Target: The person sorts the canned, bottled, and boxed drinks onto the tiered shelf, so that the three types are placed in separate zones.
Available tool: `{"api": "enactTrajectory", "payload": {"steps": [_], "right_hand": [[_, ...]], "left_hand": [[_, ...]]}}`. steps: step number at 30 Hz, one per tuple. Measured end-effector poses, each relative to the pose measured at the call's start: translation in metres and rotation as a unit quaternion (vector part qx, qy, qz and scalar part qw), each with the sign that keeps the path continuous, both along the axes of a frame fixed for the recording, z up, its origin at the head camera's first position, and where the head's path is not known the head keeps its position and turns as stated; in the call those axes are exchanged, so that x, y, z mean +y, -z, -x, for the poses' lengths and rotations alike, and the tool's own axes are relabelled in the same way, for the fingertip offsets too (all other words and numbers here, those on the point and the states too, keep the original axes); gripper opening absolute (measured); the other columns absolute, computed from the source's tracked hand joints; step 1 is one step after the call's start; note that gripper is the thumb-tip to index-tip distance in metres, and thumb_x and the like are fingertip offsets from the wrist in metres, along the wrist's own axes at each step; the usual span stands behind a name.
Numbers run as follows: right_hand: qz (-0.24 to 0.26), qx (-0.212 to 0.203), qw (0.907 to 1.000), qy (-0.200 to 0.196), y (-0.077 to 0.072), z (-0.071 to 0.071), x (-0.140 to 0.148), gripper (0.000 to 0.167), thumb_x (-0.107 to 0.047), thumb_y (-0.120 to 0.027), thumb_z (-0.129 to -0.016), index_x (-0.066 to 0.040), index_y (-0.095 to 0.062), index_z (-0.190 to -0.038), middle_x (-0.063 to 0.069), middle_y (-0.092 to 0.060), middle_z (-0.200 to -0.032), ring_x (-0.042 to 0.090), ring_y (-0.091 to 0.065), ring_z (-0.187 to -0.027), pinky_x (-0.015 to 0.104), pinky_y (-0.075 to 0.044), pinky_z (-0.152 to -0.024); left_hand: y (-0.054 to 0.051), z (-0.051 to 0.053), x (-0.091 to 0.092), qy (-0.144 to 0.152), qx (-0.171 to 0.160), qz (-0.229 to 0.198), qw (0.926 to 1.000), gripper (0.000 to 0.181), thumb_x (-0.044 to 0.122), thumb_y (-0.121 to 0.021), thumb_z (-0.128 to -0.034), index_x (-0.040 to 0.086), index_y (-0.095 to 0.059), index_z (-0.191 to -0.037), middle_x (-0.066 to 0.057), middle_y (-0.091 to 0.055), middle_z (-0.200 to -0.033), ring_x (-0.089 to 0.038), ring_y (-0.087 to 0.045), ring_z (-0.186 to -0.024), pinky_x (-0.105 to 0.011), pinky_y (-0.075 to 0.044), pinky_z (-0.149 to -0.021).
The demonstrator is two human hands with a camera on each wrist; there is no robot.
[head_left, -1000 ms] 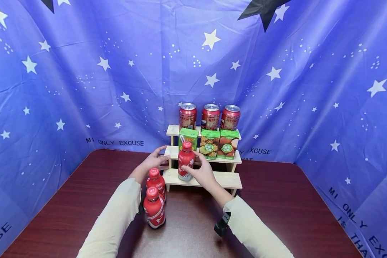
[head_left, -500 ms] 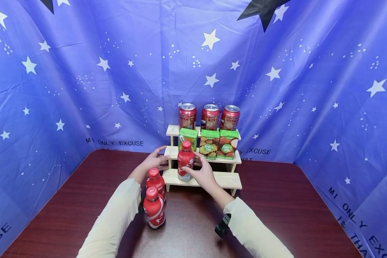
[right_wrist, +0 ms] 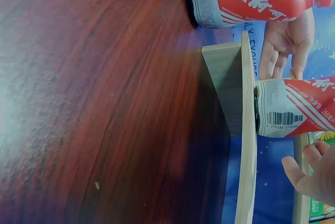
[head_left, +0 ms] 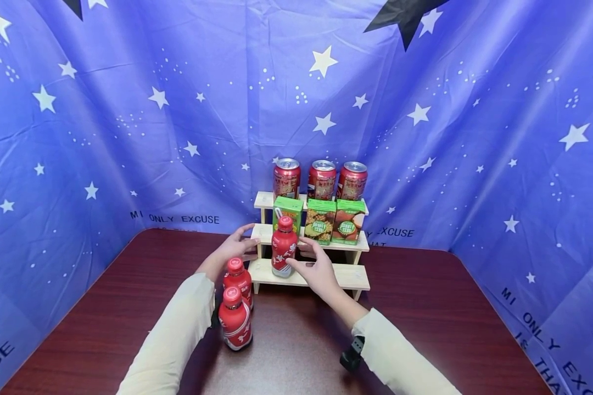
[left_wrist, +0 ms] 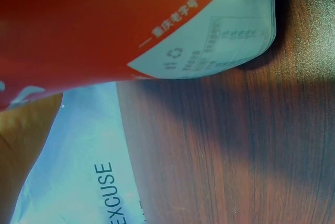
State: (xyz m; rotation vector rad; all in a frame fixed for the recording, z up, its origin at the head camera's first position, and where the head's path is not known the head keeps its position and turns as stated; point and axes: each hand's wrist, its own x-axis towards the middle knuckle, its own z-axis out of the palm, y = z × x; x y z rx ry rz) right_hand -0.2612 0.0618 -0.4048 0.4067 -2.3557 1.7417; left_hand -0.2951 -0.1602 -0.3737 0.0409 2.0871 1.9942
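A red plastic drink bottle (head_left: 284, 247) stands upright on the bottom step of a pale wooden three-step display stand (head_left: 343, 274), near its left end. My right hand (head_left: 320, 272) is just right of this bottle, thumb and fingers spread; the right wrist view shows a gap between the hand (right_wrist: 316, 174) and the bottle (right_wrist: 293, 110). My left hand (head_left: 234, 248) is at the stand's left side, its extended fingers by the middle step's edge; contact is hard to tell. Two more red bottles, a rear one (head_left: 238, 280) and a front one (head_left: 235, 323), stand on the table beside my left forearm.
Three red cans (head_left: 322, 180) line the top step. On the middle step are three green-topped juice cartons (head_left: 320, 222); the bottle partly hides the left one. The dark red table (head_left: 425, 318) meets a blue starry cloth (head_left: 217, 131) behind the stand.
My right hand has let go of the bottle on the bottom step and drawn slightly away to the right. The bottle stays in place. The left hand has not visibly moved.
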Motion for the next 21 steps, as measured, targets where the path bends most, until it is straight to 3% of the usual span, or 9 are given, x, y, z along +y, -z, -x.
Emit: {"api": "enactTrajectory", "payload": {"steps": [3,9,12,15,17,21], "right_hand": [[-0.001,0.002,1.0000,-0.002,0.000,-0.005,0.002,0.056,-0.025,-0.076,-0.078,-0.016,-0.053,-0.128,0.010,-0.061,-0.121,0.026,-0.054,-0.115,0.047,-0.051,-0.089],[0.007,0.009,0.9998,-0.019,0.002,-0.016,0.003,0.050,-0.021,-0.076,-0.079,-0.014,-0.056,-0.124,0.012,-0.061,-0.119,0.029,-0.056,-0.112,0.049,-0.051,-0.087],[0.000,0.012,0.9996,-0.026,0.004,-0.022,0.002,0.048,-0.021,-0.076,-0.079,-0.014,-0.057,-0.122,0.012,-0.062,-0.116,0.028,-0.058,-0.109,0.049,-0.052,-0.085],[-0.005,0.020,0.9989,-0.042,0.006,-0.029,0.000,0.046,-0.020,-0.075,-0.079,-0.013,-0.057,-0.121,0.013,-0.063,-0.114,0.029,-0.058,-0.107,0.049,-0.052,-0.084],[-0.005,0.014,0.9982,-0.057,-0.002,-0.038,-0.003,0.045,-0.016,-0.074,-0.080,-0.009,-0.057,-0.122,0.017,-0.062,-0.114,0.033,-0.057,-0.108,0.052,-0.052,-0.084],[-0.007,0.004,0.9960,-0.089,-0.019,-0.057,-0.008,0.046,-0.008,-0.072,-0.081,0.001,-0.055,-0.122,0.023,-0.060,-0.116,0.040,-0.054,-0.110,0.038,-0.055,-0.085]], "left_hand": [[0.003,0.004,-0.001,-0.004,-0.005,-0.001,1.0000,0.064,0.005,-0.047,-0.0961,0.010,-0.013,-0.150,-0.030,-0.037,-0.131,-0.046,-0.041,-0.125,-0.051,-0.044,-0.104],[0.023,0.023,-0.005,-0.011,-0.011,0.003,0.9999,0.065,0.008,-0.051,-0.0951,0.016,-0.017,-0.150,-0.027,-0.039,-0.131,-0.042,-0.044,-0.123,-0.046,-0.050,-0.098],[0.029,0.027,-0.006,-0.011,-0.005,0.008,0.9999,0.065,0.010,-0.050,-0.0956,0.017,-0.016,-0.150,-0.027,-0.039,-0.131,-0.042,-0.044,-0.124,-0.046,-0.050,-0.097],[0.026,0.023,-0.006,-0.009,0.002,0.010,0.9999,0.065,0.009,-0.049,-0.0962,0.015,-0.014,-0.151,-0.028,-0.038,-0.132,-0.044,-0.042,-0.125,-0.048,-0.049,-0.099],[0.021,0.019,-0.005,-0.007,0.003,0.010,0.9999,0.065,0.009,-0.048,-0.0963,0.013,-0.013,-0.151,-0.028,-0.037,-0.132,-0.044,-0.041,-0.125,-0.049,-0.048,-0.100],[0.005,0.005,-0.002,0.000,0.003,0.008,1.0000,0.065,0.006,-0.047,-0.0964,0.009,-0.012,-0.150,-0.030,-0.035,-0.132,-0.046,-0.039,-0.126,-0.052,-0.044,-0.103]]}}
